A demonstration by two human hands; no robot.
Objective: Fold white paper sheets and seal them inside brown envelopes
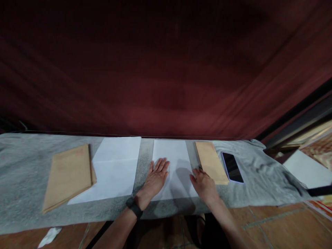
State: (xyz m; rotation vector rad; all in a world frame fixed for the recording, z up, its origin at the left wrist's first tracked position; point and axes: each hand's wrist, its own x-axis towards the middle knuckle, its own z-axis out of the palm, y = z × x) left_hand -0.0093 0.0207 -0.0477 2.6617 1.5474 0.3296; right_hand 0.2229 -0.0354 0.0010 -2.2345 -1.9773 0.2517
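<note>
My left hand point(155, 178) lies flat, fingers stretched out, on the left part of a white sheet of paper point(173, 152) in the middle of the table. A black band sits on that wrist. My right hand point(203, 183) rests at the sheet's right edge with its fingers curled under; what they grip is hidden. Just right of that hand lies a narrow brown envelope point(210, 160).
A grey cloth point(23, 162) covers the table. A larger white sheet point(115, 169) and a big brown envelope point(68, 174) lie to the left. A black phone point(232, 167) lies right of the narrow envelope. A dark red curtain point(166, 69) hangs behind.
</note>
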